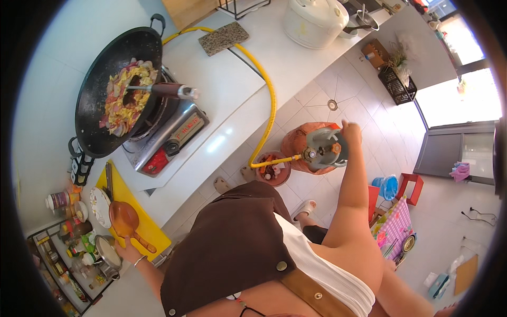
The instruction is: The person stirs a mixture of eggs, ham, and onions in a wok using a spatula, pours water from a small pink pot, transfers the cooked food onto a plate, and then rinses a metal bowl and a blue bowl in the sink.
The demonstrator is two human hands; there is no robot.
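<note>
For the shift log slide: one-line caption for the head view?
Right hand on the gas cylinder valve, left hand by the yellow cutting board; wok on stove.

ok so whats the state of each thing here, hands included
right hand: reaching down, on top of the gas cylinder's regulator
gas cylinder: upright on the floor, yellow hose attached
left hand: at the handle end of the brown ladle
brown ladle: lying on the yellow board
wok: on the stove, full of mixed food, spatula resting in it
rice cooker: lid shut
</note>
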